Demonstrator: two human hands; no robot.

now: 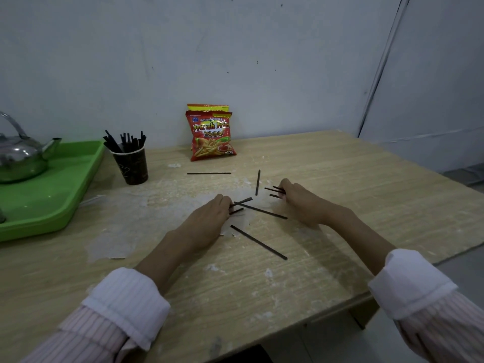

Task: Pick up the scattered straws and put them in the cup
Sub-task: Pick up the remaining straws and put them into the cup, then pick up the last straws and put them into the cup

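The task looks about half done. The dark cup (pixel 130 165) stands in the left part of the frame, beside the green tray (pixel 65 195), and already a bundle of black straws (pixel 125 142) stands inside it. Several straws lie on the table (pixel 366 192) near the middle of the frame: one flat straw (pixel 209 173) below the snack bag (pixel 212 134), one almost upright in the picture (pixel 258 182), one long straw (pixel 260 210) between the hands, and another long one (pixel 258 242) lower, nearer to the person.

The left hand (pixel 209 218) is curled with its fingers closed on two short-looking straw ends (pixel 242 201). The right hand (pixel 298 203) is also closed, grasping about three straws (pixel 273 191) whose ends stick out to the left. Both hands rest low on the table.

I judge that four loose straws remain, and then the held ones must go to the cup.

For moving there is good room: the way from the hands to the cup, up and left in the frame, is open table. The kettle (pixel 21 155) on the tray stands just left of the cup, so a wide swing could touch it. The table edge runs at the lower right, well apart from the straws.
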